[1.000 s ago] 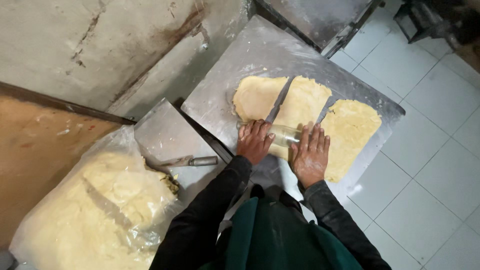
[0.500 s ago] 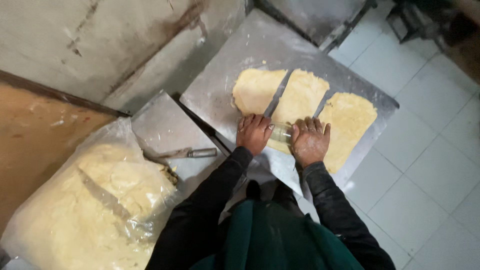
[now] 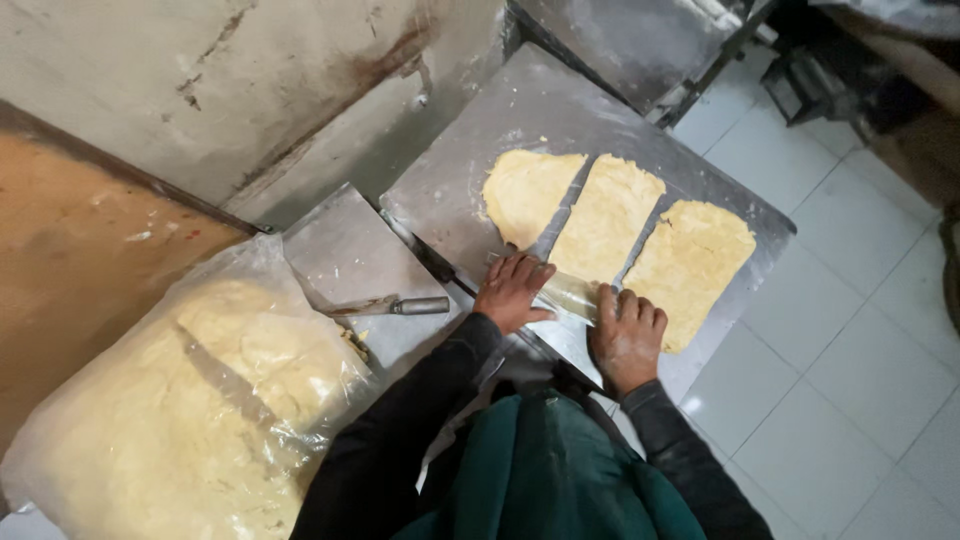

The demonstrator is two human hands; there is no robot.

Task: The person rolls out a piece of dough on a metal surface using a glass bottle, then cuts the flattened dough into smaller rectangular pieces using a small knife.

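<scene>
At the worktop's (image 3: 620, 110) near edge, both flat, open hands, left hand (image 3: 513, 290) and right hand (image 3: 626, 338), half hide a clear roller (image 3: 570, 294) on pale yellow dough (image 3: 607, 218).

Premises present as a working bakery or food-preparation room of a commercial kind, not a domestic kitchen. The steel tabletop (image 3: 640, 130) is floured and carries three flattened sheets of yellow dough (image 3: 610, 215) laid side by side. Beside it, a very large mass of the same dough sits under a clear plastic sheet (image 3: 190, 400), a quantity beyond home use. A metal scraper (image 3: 395, 306) lies on a smaller steel surface (image 3: 345, 250) between the two. The floor is pale tile (image 3: 860, 380); the wall (image 3: 230, 80) is stained, cracked plaster. The person wears a dark green apron (image 3: 550, 470).
</scene>
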